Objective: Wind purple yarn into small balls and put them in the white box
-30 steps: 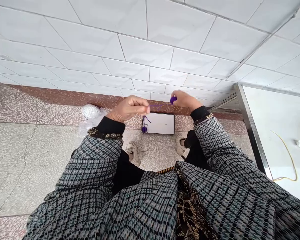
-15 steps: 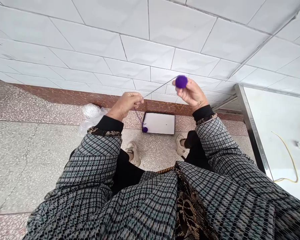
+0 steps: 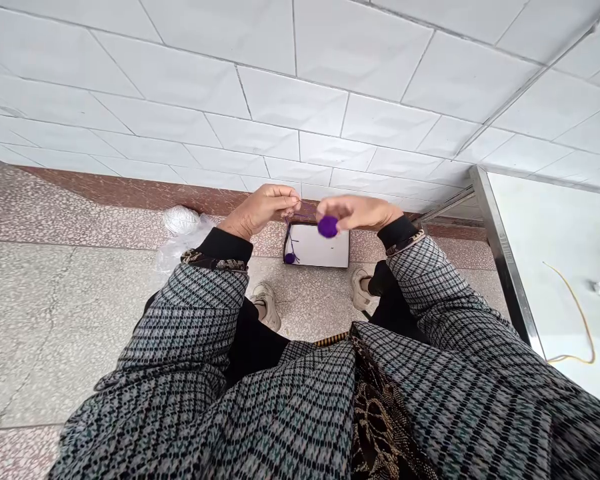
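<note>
My right hand [image 3: 363, 212] has its fingers closed round a small purple ball of yarn [image 3: 327, 227], slightly blurred. Purple yarn [image 3: 307, 215] spans the short gap to my left hand [image 3: 271, 205], whose thumb and fingertips pinch the strand. From the left fingers the yarn hangs down to a second, smaller purple yarn ball [image 3: 290, 258]. That ball lies in the near left corner of a shallow dark-rimmed box lid [image 3: 317, 267] with a white inside, on the floor below my hands.
A white yarn ball [image 3: 181, 219] sits with a clear plastic bag [image 3: 180, 248] on the floor at left. Ahead rises a white tiled wall [image 3: 325, 150]. At right stands a white-topped table [image 3: 540, 220] with a yellow cable [image 3: 583, 320]. My shoes [image 3: 265, 307] flank the lid.
My right hand has come down and leftward with the purple ball, close to my left hand. The yarn between them is shorter and no longer taut. My left hand has shifted slightly right.
</note>
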Available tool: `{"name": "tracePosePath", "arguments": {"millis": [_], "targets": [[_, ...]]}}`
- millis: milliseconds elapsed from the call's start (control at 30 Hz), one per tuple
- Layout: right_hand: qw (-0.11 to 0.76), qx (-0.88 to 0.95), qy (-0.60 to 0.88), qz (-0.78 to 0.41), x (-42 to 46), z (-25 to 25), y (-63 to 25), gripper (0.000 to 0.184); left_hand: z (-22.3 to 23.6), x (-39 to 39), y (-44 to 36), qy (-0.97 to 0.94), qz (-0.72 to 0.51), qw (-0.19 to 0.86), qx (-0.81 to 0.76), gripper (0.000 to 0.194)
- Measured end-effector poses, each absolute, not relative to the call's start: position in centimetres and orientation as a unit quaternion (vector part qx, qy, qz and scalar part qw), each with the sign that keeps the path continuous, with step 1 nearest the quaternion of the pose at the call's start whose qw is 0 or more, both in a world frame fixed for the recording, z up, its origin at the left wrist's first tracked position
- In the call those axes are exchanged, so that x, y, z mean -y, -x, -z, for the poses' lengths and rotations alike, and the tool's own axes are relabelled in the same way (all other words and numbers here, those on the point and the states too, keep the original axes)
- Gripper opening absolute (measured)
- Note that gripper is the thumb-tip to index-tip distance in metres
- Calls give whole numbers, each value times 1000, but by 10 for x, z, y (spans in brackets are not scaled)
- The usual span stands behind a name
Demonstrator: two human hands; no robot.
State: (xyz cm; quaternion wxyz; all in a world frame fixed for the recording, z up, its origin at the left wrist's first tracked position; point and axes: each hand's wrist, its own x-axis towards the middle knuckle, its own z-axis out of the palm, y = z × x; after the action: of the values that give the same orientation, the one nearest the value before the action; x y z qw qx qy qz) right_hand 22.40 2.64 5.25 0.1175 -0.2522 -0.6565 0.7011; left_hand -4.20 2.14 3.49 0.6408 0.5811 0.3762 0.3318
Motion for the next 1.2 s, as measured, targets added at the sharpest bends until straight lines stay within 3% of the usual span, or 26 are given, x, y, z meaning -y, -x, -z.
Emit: {"name": "tracePosePath", "arguments": {"millis": [100, 200, 267, 367, 467, 533, 667, 833, 1067, 1200], "targets": [[384, 567, 291, -669, -38, -57, -229, 60, -29, -21, 40, -603, -310, 644, -354, 22], [511, 510, 385, -575, -50, -51, -222, 40, -31, -16, 34, -634, -266, 658, -306, 26], [469, 526, 458, -542, -52, -43, -213, 29, -34, -12, 32, -647, -225, 672, -280, 26], [264, 644, 527, -488, -44, -34, -204, 28, -39, -10, 32, -661, -195, 676, -260, 23], [61, 753, 391, -526, -32, -33, -207, 27, -37, -13, 33, -636, -237, 673, -294, 17], [35, 732, 259, -629, -30, -35, -215, 29, -33, -14, 33, -605, -264, 679, -322, 13], [236, 563, 131, -781, -42, -33, -230, 53, -28, -12, 28, -507, -336, 731, -309, 21], [426, 447, 136, -775, -56, -33, -238, 66, -32, -10, 24, -430, -416, 725, -340, 18], [556, 426, 241, -671, -55, -46, -244, 53, -27, -19, 26, -421, -404, 699, -413, 8], [573, 445, 353, -591, -64, -39, -228, 40, -24, -14, 22, -587, -274, 670, -362, 10]]}}
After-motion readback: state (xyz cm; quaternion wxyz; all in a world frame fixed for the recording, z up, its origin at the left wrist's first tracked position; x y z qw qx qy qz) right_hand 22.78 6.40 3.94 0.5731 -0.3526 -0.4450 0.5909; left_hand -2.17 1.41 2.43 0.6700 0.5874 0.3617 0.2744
